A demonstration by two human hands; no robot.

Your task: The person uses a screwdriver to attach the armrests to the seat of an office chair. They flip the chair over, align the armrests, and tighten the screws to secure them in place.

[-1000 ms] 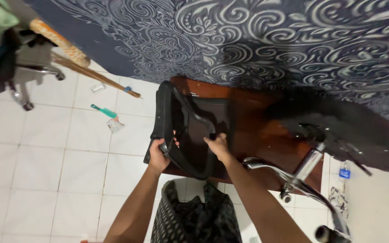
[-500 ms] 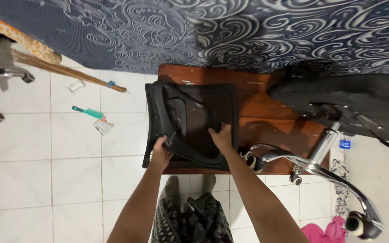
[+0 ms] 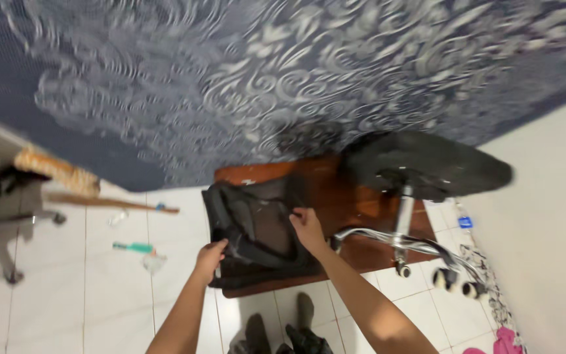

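Note:
A black mesh chair backrest [image 3: 257,226] lies on a low brown wooden board [image 3: 355,196] on the white tiled floor. My left hand [image 3: 211,257] grips the backrest's near left edge. My right hand [image 3: 308,227] holds its right side, fingers curled over the frame. To the right, an overturned office chair seat [image 3: 427,164] rests on the board, with its chrome star base [image 3: 404,242] and castors pointing toward me. My socked feet [image 3: 276,328] show at the bottom of the view.
A patterned dark blue mattress [image 3: 263,85] fills the top of the view. A broom [image 3: 93,190] and a green-handled brush [image 3: 132,247] lie on the tiles at left. Another chair base [image 3: 8,229] stands far left. A pale wall [image 3: 545,249] bounds the right.
The view has swung up and to the right, with motion blur. Both hands keep their hold on the backrest, which has shifted slightly left on the board.

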